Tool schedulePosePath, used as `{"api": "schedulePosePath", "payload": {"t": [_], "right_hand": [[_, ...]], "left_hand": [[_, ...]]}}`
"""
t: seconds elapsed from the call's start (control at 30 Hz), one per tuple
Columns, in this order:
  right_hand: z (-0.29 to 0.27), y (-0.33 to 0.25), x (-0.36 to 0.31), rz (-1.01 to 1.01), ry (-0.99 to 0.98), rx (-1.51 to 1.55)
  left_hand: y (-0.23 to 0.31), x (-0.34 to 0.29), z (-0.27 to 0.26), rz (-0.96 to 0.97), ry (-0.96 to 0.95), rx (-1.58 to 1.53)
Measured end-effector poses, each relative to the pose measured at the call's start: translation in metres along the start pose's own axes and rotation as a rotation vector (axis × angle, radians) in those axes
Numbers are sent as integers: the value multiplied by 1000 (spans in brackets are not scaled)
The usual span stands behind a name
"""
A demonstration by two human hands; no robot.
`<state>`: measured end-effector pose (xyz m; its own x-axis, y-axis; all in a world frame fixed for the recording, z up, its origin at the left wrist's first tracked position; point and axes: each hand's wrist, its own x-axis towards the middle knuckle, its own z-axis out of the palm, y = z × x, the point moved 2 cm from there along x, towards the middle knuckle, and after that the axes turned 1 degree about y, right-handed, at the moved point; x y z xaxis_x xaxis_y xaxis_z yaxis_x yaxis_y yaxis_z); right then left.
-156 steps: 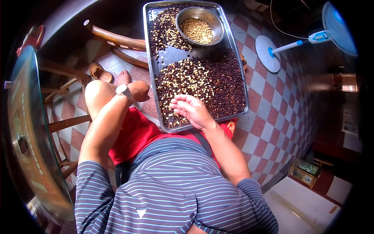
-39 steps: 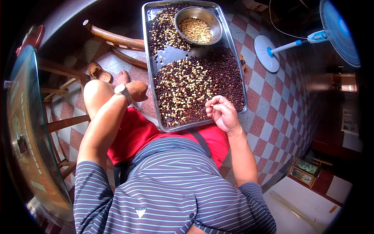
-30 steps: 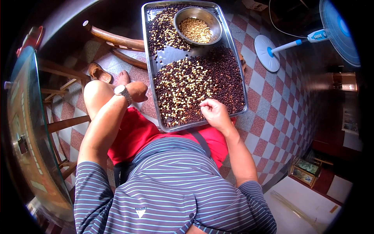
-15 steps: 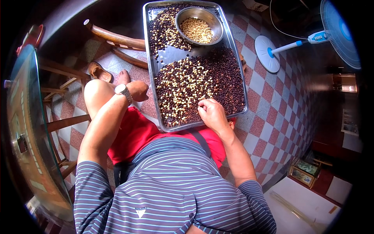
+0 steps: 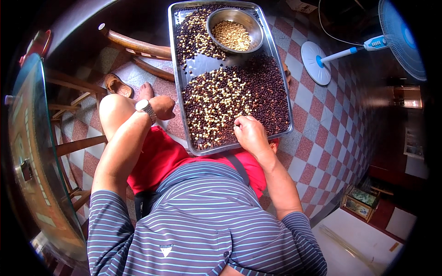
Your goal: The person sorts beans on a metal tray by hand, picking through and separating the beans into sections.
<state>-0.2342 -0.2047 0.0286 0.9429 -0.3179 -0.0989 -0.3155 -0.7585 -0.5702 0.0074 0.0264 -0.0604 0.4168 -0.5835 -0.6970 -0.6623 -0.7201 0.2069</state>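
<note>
A long metal tray (image 5: 200, 63) lies in front of me, its near end over my lap. Dark brown-red beans (image 5: 271, 99) and pale yellow beans (image 5: 216, 89) cover much of it, mixed at the left and mostly dark at the right. At its far right stands a round metal bowl (image 5: 260, 36) of pale beans. My right hand (image 5: 250, 132) is over the tray's near edge, fingers bent and closed, tips at the beans. Whatever they pinch is hidden. My left hand (image 5: 163, 107) rests by my left knee below a wristwatch, away from the beans, its fingers out of sight.
A white and blue standing fan (image 5: 316, 63) is on the checkered tile floor (image 5: 317, 108) at the right. Left are a glass-topped table (image 5: 41, 152), its wooden legs, and a curved wooden furniture piece (image 5: 138, 46). A brown sandal (image 5: 119, 85) lies beside a bare foot.
</note>
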Motion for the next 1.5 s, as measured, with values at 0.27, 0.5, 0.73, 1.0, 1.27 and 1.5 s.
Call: {"api": "schedulePosePath", "payload": {"t": [0.27,0.5,0.73,1.0,1.27,1.5], "right_hand": [[-6,1,2,176,-83,254],[-24,16,-2,329,-330,806],[0,5,-10,2,-123,224],[-1,7,-12,-80,-7,12],[5,2,-12,-80,-26,38],[7,-1,-8,-10,-48,37]], "left_hand": [[4,-7,-7,-82,-20,-38],[10,-8,-12,-121,-85,-52],[0,-1,-1,-78,-41,-25],[6,-9,-9,-63,29,9],[7,-8,-6,-60,19,-7],[14,-17,-12,-24,38,138]]}}
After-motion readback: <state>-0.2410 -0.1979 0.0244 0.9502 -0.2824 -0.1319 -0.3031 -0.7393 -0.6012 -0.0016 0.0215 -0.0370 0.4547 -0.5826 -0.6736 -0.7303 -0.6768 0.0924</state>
